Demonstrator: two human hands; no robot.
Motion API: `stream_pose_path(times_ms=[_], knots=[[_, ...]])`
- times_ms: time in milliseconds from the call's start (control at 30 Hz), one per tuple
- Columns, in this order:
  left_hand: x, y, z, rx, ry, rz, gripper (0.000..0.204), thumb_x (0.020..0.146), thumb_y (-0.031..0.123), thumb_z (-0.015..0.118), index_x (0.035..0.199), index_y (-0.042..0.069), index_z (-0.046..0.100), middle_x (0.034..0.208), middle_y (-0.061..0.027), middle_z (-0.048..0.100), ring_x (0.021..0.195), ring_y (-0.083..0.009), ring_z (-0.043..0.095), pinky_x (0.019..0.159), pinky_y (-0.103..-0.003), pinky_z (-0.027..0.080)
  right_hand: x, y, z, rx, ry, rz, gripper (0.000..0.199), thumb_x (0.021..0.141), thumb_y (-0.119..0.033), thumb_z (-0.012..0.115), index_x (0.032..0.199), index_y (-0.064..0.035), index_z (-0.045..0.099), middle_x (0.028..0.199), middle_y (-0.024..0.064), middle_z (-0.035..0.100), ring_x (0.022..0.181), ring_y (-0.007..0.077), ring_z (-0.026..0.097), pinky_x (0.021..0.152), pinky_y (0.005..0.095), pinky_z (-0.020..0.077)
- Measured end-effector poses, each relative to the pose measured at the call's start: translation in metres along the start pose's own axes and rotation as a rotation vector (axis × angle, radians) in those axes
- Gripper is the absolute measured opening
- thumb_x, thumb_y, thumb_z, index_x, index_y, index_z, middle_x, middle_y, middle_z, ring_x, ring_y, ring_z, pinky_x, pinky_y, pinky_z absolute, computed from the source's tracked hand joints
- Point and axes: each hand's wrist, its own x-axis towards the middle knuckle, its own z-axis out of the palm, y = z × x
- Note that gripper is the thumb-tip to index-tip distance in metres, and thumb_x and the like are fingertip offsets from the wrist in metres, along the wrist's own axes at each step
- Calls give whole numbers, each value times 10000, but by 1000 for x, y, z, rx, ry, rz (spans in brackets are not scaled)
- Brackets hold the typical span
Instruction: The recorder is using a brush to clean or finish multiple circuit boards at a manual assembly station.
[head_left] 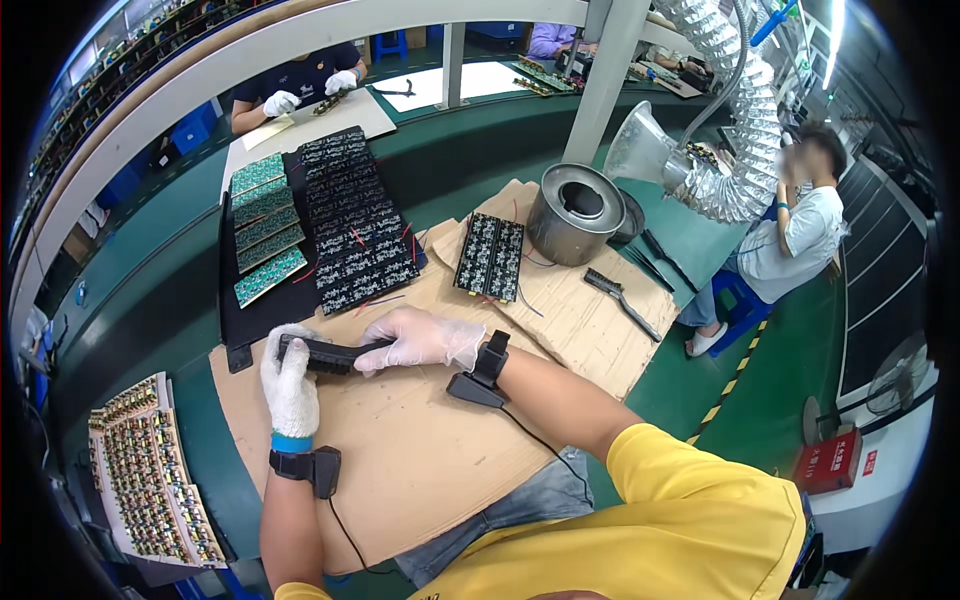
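Note:
A black brush [334,356] with its bristles facing down is held level between my two hands above the cardboard. My left hand [291,390], in a white knit glove, is closed around the bristle end, with the thumb on top. My right hand [422,338], in a thin clear glove, grips the handle end. Beyond them, a pair of black circuit boards [490,258] lies on the cardboard sheet [440,440]. Several more black circuit boards [352,215] stand in rows on a dark tray, with red wires around them.
Green-and-white boards [270,277] lie at the left of the tray. A round metal pot [575,215] stands under a silver exhaust duct [738,150]. A second brush [622,302] and tweezers [650,268] lie at right. Populated boards [155,480] sit at lower left. Co-workers sit across and at right.

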Motion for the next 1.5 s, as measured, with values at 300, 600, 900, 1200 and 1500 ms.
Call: stream_pose_path(times_ms=[300,600,900,1200,1500], knots=[[3,-5,-5,-21,-19,1,118,1038,127,624,1133,58,617,1046,-60,647,1005,-192,651,950,-365,539,1,5,3,-71,36,-23,430,924,-437,827,1096,-43,805,910,65,778,855,135,687,814,317,540],[1,-4,-5,7,-36,21,131,990,53,577,1114,45,616,1038,-69,641,1003,-205,650,961,-371,537,1,6,4,-153,59,-67,460,909,-460,831,1083,-36,795,876,89,757,830,163,685,784,336,539],[2,-7,-8,7,-65,33,157,944,41,579,1099,45,605,1030,-63,621,1020,-216,649,1014,-410,535,0,5,2,-207,61,-116,480,892,-481,835,1074,-39,786,863,114,749,808,196,693,752,358,541],[3,-5,-9,-77,-104,9,272,867,23,562,1137,57,573,1077,-58,575,1052,-233,628,1045,-425,520,0,6,4,-208,59,-77,457,884,-446,822,1067,-30,768,883,127,747,817,237,694,779,380,540],[1,-5,-3,-34,-72,-7,202,932,40,574,1131,71,575,1076,-45,571,1023,-217,628,1012,-404,523,0,9,3,-192,48,-110,439,892,-437,831,1049,-32,765,852,107,734,783,210,675,740,367,533]])
